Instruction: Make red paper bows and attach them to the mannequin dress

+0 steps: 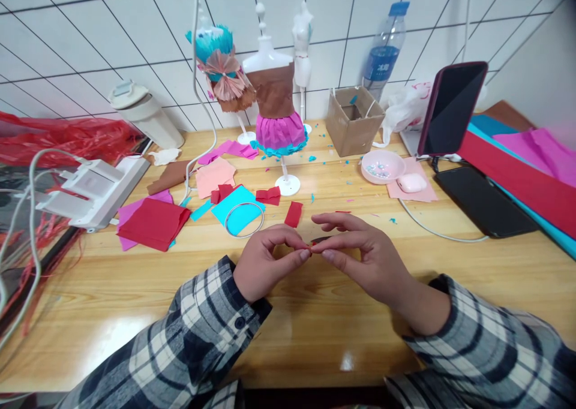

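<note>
- Plaid sleeves point(180, 343) lie below the grip.
- Left hand point(270, 259) pinches a tiny red scrap point(313, 244); right hand point(375, 262) meets it, its hold unclear.
- Light fingertip pressure likely prevents tearing.

Left sleeve point(193, 331) and right sleeve point(495, 343): loose plaid in black, grey and cream. Dark round button point(240, 322) by the left cuff point(257, 314).

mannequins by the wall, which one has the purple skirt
The middle mannequin, with a brown top above its purple skirt. The left mannequin wears blue and brown; the right mannequin is mostly white, without a skirt.
</note>
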A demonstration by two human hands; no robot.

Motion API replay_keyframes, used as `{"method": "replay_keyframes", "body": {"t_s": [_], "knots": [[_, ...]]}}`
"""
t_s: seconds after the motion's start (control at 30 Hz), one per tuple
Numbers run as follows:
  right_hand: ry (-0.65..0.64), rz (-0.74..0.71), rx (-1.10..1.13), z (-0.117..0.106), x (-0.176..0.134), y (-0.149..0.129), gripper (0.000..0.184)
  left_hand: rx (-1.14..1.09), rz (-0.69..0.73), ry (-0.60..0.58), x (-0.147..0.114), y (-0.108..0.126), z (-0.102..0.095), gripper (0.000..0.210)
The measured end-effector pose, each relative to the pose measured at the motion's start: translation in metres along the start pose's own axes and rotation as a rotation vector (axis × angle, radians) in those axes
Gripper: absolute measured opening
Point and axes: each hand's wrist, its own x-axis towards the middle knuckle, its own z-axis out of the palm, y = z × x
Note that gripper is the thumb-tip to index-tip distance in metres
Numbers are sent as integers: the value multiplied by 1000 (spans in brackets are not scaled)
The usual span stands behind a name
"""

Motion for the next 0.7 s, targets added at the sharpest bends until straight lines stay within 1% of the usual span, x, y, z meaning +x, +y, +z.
{"method": "replay_keyframes", "body": {"t_s": [0.17,0.23,0.33,0.37,0.5,0.7], "knots": [[50,79,38,-5,2,2,17,1,-7,-20,0,2,0,10],[52,57,13,-5,3,1,20,12,-19,-34,0,3,0,11],[-1,-15,-90,-3,3,-1,32,60,-20,-33,0,5,1,12],[-13,-28,-126,-1,2,-2,32,80,-18,-27,-1,5,1,13],[6,-50,-201,4,0,0,22,138,-26,-25,-1,7,2,14],[21,-96,-279,4,0,2,11,196,-12,-49,-2,7,3,14]]}}
